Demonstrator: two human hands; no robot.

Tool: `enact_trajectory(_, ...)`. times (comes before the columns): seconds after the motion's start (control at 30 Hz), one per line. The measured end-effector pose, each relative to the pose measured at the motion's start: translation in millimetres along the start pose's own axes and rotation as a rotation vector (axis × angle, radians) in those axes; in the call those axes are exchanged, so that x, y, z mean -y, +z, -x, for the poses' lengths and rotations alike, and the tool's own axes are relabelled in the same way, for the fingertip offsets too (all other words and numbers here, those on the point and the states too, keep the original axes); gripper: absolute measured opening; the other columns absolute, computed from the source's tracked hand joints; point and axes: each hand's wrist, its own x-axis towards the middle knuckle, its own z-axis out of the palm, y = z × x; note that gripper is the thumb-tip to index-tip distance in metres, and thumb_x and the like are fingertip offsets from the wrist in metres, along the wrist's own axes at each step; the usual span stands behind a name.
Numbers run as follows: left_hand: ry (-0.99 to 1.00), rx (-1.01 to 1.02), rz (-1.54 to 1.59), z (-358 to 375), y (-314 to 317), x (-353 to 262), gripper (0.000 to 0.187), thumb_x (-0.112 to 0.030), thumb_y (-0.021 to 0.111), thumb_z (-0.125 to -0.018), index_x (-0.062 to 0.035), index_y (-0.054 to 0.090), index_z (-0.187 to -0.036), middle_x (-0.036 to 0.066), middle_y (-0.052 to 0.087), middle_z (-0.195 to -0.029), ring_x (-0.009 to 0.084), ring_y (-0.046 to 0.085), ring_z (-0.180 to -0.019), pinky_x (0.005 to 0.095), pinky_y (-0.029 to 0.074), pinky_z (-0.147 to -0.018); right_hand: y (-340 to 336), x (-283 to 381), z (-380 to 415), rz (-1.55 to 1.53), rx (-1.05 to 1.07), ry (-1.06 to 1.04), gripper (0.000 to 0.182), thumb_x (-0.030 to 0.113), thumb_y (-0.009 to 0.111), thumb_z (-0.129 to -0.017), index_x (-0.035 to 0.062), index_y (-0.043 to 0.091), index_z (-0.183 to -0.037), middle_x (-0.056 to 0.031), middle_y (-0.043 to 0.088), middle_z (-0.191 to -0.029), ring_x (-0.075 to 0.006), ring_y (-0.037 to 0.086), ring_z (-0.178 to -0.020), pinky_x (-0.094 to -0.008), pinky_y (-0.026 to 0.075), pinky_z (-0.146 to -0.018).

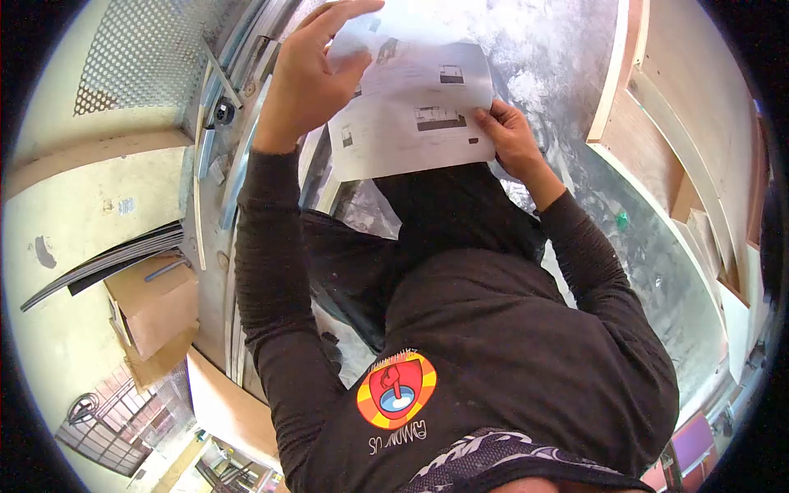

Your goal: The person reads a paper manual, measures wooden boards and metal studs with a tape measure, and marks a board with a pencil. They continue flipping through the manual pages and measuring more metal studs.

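A printed paper sheet [403,135] with small drawings and dark blocks is in front of my body, its top part washed out by glare. My right hand [514,140] pinches the sheet's right edge, thumb on the printed face and the other fingers partly hidden behind. At the sheet's upper left is my left hand [316,70], its thumb and fingers spread apart in a curved shape; they overlap the paper in view, and I cannot tell whether they touch it.
Metal and wooden strips [234,205] run along the left, near a perforated panel [144,57]. Cardboard [160,304] stands at the lower left. Curved wooden framing [649,148] is on the right. Under my legs lies a stained grey surface [567,66].
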Motion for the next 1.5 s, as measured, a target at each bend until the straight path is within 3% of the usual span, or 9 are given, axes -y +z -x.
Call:
enact_trajectory(0.1,-0.007,0.065,-0.196,-1.7,-20.9,-19.3,0.034,0.008,0.059,-0.076,-0.0055,0.066,-0.106,0.010,0.062,-0.112,0.0210,0.060,-0.102,0.0307,0.049,-0.084,-1.2,3.5,1.3,0.057,0.026,-0.015,0.028,0.017,0.060,-0.092,-0.0032,0.061,-0.111,-0.0055,0.066,-0.098,-0.0103,0.059,-0.086,-0.0264,0.050,-0.078)
enact_trajectory(0.17,0.078,0.084,-0.165,-11.7,-26.4,-28.9,0.009,-0.001,0.060,-0.080,0.0026,0.062,-0.071,0.012,0.062,-0.069,0.0198,0.055,-0.056,0.0283,0.042,-0.051,-3.8,3.2,3.1,0.043,0.027,-0.023,0.029,0.019,0.060,-0.092,-0.0029,0.061,-0.110,-0.0056,0.066,-0.097,-0.0101,0.060,-0.086,-0.0260,0.051,-0.076)
enact_trajectory(0.2,0.183,0.266,-0.196,-15.8,-37.6,-39.4,0.013,0.000,0.057,-0.080,0.0020,0.060,-0.093,0.019,0.064,-0.082,0.0294,0.062,-0.070,0.0353,0.048,-0.060,-5.5,6.5,5.4,0.026,0.011,0.013,0.029,0.020,0.061,-0.092,-0.0029,0.061,-0.110,-0.0061,0.066,-0.098,-0.0101,0.060,-0.085,-0.0257,0.051,-0.076)
enact_trajectory(0.3,0.254,0.310,-0.330,8.6,-7.3,-6.2,0.032,0.010,0.054,-0.073,-0.0040,0.067,-0.098,0.012,0.063,-0.108,0.0274,0.061,-0.099,0.0342,0.049,-0.084,-0.6,6.2,7.3,0.021,-0.050,0.024,0.025,0.021,0.061,-0.092,-0.0021,0.063,-0.100,-0.0046,0.066,-0.090,-0.0080,0.058,-0.075,-0.0237,0.050,-0.067)
enact_trajectory(0.4,0.140,0.387,-0.381,42.5,24.4,-19.8,0.023,-0.007,0.066,-0.072,-0.0029,0.066,-0.094,0.012,0.061,-0.104,0.0298,0.058,-0.098,0.0389,0.049,-0.083,4.6,10.2,7.8,0.132,-0.011,0.027,0.025,0.024,0.061,-0.092,0.0026,0.062,-0.079,0.0020,0.059,-0.070,-0.0043,0.049,-0.060,-0.0213,0.041,-0.053)
enact_trajectory(0.5,0.113,0.397,-0.418,63.3,47.0,-30.1,0.049,-0.029,0.078,-0.064,-0.0022,0.063,-0.103,0.012,0.056,-0.114,0.0312,0.055,-0.102,0.0393,0.048,-0.084,14.8,19.7,11.3,0.081,-0.062,0.057,0.026,0.025,0.061,-0.092,0.0026,0.063,-0.079,0.0016,0.060,-0.070,-0.0043,0.050,-0.060,-0.0212,0.042,-0.053)
enact_trajectory(0.9,-0.027,0.352,-0.264,76.5,63.8,-17.0,0.063,-0.023,0.081,-0.058,-0.0035,0.057,-0.114,0.014,0.054,-0.120,0.0350,0.054,-0.108,0.0412,0.048,-0.088,11.7,26.4,24.5,-0.326,0.096,0.201,0.045,0.037,0.055,-0.094,-0.0017,0.055,-0.118,-0.0055,0.064,-0.097,-0.0082,0.060,-0.076,-0.0243,0.051,-0.063)
enact_trajectory(1.07,-0.021,0.319,-0.274,77.9,64.0,-18.7,0.065,-0.019,0.079,-0.059,-0.0039,0.055,-0.117,0.014,0.053,-0.122,0.0348,0.053,-0.109,0.0407,0.049,-0.087,8.0,23.6,43.8,-0.220,0.324,0.035,0.064,0.025,0.070,-0.084,-0.0021,0.040,-0.133,-0.0068,0.059,-0.116,-0.0134,0.058,-0.103,-0.0279,0.048,-0.088)
enact_trajectory(1.5,-0.008,0.324,-0.374,79.9,70.8,-18.3,0.061,-0.020,0.075,-0.062,0.0030,0.055,-0.115,0.013,0.051,-0.123,0.0329,0.053,-0.106,0.0405,0.050,-0.083,15.4,20.9,44.9,-0.009,0.256,0.079,0.027,0.004,0.067,-0.084,-0.0032,0.061,-0.109,-0.0055,0.066,-0.104,-0.0112,0.060,-0.097,-0.0278,0.047,-0.088)
